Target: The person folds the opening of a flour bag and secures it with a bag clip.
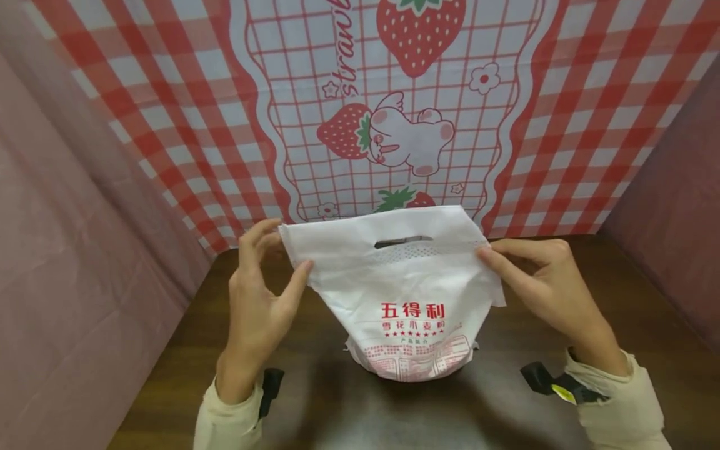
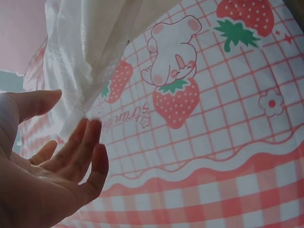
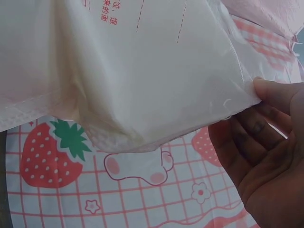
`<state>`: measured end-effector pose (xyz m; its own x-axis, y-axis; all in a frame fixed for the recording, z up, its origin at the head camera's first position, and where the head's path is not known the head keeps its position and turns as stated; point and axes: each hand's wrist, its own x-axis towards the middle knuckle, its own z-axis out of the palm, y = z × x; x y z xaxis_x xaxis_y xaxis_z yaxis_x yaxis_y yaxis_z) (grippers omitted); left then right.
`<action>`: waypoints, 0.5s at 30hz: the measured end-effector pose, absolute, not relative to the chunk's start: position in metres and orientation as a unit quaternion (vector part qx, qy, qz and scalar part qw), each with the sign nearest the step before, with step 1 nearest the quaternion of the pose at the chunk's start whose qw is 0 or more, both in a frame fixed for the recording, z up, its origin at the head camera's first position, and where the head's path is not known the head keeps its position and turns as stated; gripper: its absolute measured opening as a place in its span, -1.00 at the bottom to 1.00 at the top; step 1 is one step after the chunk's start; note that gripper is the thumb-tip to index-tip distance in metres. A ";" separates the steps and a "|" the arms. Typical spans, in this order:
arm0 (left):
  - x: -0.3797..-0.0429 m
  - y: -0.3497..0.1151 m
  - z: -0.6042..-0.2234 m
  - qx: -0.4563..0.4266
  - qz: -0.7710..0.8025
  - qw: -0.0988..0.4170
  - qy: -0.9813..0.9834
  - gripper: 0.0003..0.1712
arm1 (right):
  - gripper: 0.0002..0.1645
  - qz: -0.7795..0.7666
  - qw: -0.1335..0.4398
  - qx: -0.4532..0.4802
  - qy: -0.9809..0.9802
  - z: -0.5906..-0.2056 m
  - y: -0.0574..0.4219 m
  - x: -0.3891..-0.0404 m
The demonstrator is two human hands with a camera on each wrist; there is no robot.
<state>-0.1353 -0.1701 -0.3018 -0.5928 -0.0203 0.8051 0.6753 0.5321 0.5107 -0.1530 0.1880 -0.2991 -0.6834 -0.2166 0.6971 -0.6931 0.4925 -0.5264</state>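
A white flour bag (image 1: 405,281) with red printing stands on the table, its bottom rounded and full, its flat top raised around a slit-shaped handle hole. My left hand (image 1: 255,306) is at the bag's top left corner, thumb on the front and the other fingers partly hidden behind the edge. The left wrist view shows the thin white edge of the bag (image 2: 78,66) between thumb and fingers, which are spread apart. At the upper right edge, my right hand (image 1: 548,290) pinches the bag between thumb and fingers. The right wrist view shows that corner of the bag (image 3: 190,80) drawn taut.
The dark brown table (image 1: 185,362) extends around the bag. Behind it hangs a red checked cloth (image 1: 225,125) with strawberry prints. Pink drapes (image 1: 73,250) close off both sides. Black straps with camera mounts (image 1: 537,378) sit at both wrists.
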 end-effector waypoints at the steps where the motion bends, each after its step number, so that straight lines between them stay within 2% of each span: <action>1: -0.134 -0.169 -0.301 -0.213 -0.425 0.408 -0.779 -0.28 | -0.74 0.419 0.285 0.278 -0.816 -0.299 0.188 -0.153; 8: -0.125 -0.160 -0.294 -0.236 -0.351 0.457 -0.782 -0.41 | -0.74 0.414 0.292 0.282 -0.815 -0.300 0.190 -0.151; 15: -0.107 -0.145 -0.288 -0.273 -0.319 0.463 -0.781 -0.52 | -0.74 0.406 0.294 0.293 -0.814 -0.298 0.192 -0.150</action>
